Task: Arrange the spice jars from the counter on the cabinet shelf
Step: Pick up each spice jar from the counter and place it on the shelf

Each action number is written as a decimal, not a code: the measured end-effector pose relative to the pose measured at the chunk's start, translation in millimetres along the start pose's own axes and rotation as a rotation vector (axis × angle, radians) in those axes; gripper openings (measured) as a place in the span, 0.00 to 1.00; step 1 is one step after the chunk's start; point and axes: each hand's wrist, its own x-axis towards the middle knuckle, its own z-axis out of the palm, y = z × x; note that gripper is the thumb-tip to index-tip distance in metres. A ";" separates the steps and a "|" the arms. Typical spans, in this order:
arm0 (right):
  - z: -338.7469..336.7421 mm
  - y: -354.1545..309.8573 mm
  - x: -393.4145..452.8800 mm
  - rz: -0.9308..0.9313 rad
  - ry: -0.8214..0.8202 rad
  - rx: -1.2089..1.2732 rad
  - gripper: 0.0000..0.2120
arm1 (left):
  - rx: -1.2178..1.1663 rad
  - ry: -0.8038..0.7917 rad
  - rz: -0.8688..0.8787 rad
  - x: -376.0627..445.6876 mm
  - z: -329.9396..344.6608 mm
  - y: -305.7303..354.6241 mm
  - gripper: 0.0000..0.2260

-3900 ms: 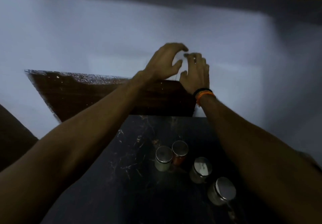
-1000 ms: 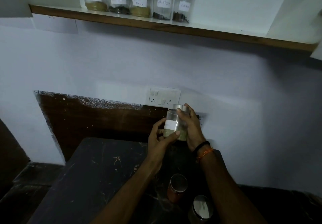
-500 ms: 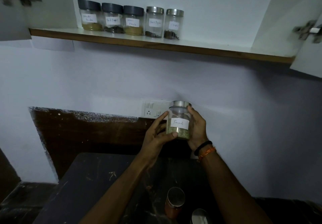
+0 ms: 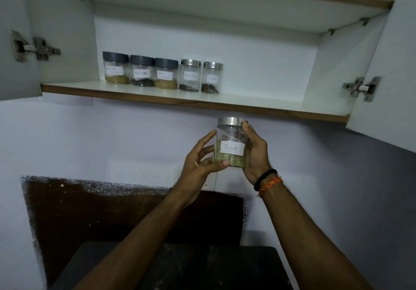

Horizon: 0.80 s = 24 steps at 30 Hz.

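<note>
At frame centre, below the shelf [image 4: 247, 107], the fennel jar [image 4: 230, 143] is being pinched between the left hand [image 4: 198, 161] and right hand [image 4: 256, 154]; it should be kept upright, label outward, and set beside the row of jars [image 4: 162, 73].

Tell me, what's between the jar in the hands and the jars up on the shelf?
Only the shelf's wooden front edge and bare white board, in the head view.

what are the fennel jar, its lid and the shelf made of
Fennel jar: clear glass or hard plastic, since the seeds show through; which one is unclear. Its lid: brushed metal by its dull silver sheen. Shelf: white laminated board with a brown wood-look front edge, probably.
</note>
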 end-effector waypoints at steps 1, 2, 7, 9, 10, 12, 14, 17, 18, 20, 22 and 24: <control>3.6 -8.4 4.5 -0.024 -0.010 0.001 0.25 | 0.003 -0.005 0.022 7.8 1.5 6.7 0.36; 6.8 -15.8 8.4 -0.045 -0.018 -0.003 0.25 | 0.011 -0.009 0.042 14.5 3.1 12.8 0.36; 21.0 -49.2 29.4 -0.123 -0.028 -0.034 0.26 | 0.003 -0.052 0.133 46.3 8.1 39.3 0.36; 27.5 -61.5 37.3 -0.147 -0.028 -0.047 0.26 | 0.019 -0.066 0.182 59.0 9.7 49.4 0.36; 29.5 -66.5 40.7 -0.163 -0.023 -0.049 0.25 | 0.029 -0.072 0.197 64.4 10.6 53.9 0.36; 32.9 -76.7 49.3 -0.202 -0.013 -0.048 0.25 | 0.051 -0.083 0.218 76.6 11.8 63.6 0.36; 35.3 -84.1 56.3 -0.225 -0.018 -0.041 0.25 | 0.048 -0.100 0.224 86.7 12.0 70.7 0.37; 34.3 -88.7 65.8 -0.240 -0.018 -0.023 0.25 | 0.054 -0.123 0.227 98.0 12.1 76.2 0.39; 33.3 -89.1 67.9 -0.243 -0.017 -0.018 0.25 | 0.068 -0.126 0.223 100.7 12.5 77.5 0.39; 31.0 -90.2 72.2 -0.249 -0.013 -0.011 0.25 | 0.097 -0.133 0.212 107.7 13.6 80.6 0.41; 28.7 -90.8 76.4 -0.265 -0.008 -0.004 0.26 | 0.122 -0.149 0.193 114.7 14.5 84.8 0.41; 26.7 -92.0 79.6 -0.287 0.000 0.002 0.26 | 0.158 -0.171 0.168 120.8 15.4 90.5 0.41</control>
